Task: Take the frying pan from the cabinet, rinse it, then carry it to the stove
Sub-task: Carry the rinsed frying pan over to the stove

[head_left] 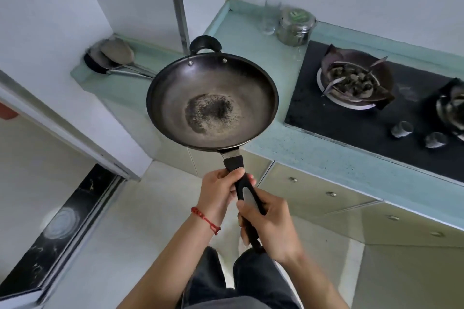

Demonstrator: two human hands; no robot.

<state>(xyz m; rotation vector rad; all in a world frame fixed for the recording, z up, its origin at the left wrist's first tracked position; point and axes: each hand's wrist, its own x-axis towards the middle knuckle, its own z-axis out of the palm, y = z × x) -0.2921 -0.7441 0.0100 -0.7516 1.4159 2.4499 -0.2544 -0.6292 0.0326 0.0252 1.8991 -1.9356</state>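
Observation:
The dark frying pan [212,101] hangs in the air over the front edge of the pale green counter [296,148], left of the stove. A worn dark patch marks its bottom, and a small loop handle sits on its far rim. My left hand [219,194] grips the long black handle close to the pan. My right hand [267,227] grips the same handle further back. The black gas stove [326,113] is set into the counter at the right, with a burner [355,83] at its middle.
A glass jar [295,26] and a clear glass [270,19] stand behind the stove's left corner. Metal spatulas [118,56] lie in the counter's left corner. Two stove knobs [401,129] sit at the stove's front. Cabinet doors [319,190] run below the counter. A doorway threshold [55,228] is at the left.

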